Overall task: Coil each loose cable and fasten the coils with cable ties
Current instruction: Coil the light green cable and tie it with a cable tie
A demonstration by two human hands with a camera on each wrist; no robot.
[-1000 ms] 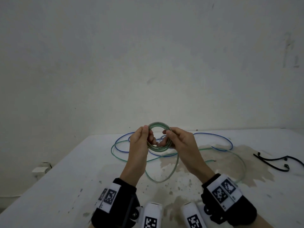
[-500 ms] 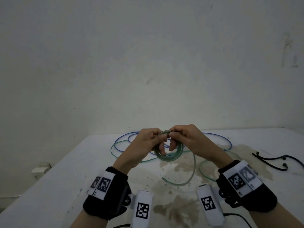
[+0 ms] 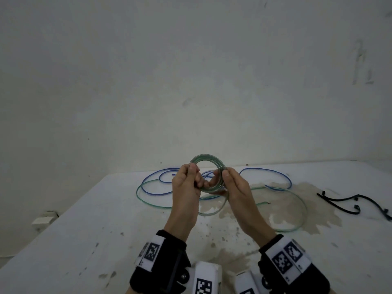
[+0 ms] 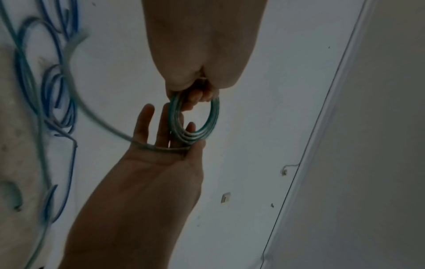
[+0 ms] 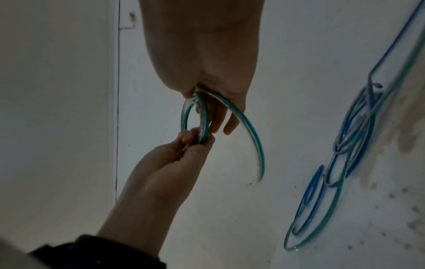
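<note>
A small coil of green cable (image 3: 204, 156) is held upright above the white table (image 3: 84, 240). My left hand (image 3: 194, 172) pinches the coil's left side between thumb and curled fingers. On the coil's right side my right hand (image 3: 222, 177) pinches it, thumb in front and fingers behind. In the left wrist view the coil (image 4: 208, 127) rests against the right hand's straight fingers (image 4: 143, 123). The green cable's loose tail (image 3: 303, 209) runs from the right hand onto the table. A loose blue cable (image 3: 266, 170) lies behind the hands.
Black cable ties (image 3: 347, 205) lie on the table at the right. A brown stain (image 3: 318, 200) spreads under the loose cables. A bare wall (image 3: 191, 81) rises just behind the table, and a white block (image 3: 43, 219) sits off its left edge.
Both hands turned back palm-inward and lifted the coil upright from its lowered, tilted pose. The loose green tail on the table has shifted.
</note>
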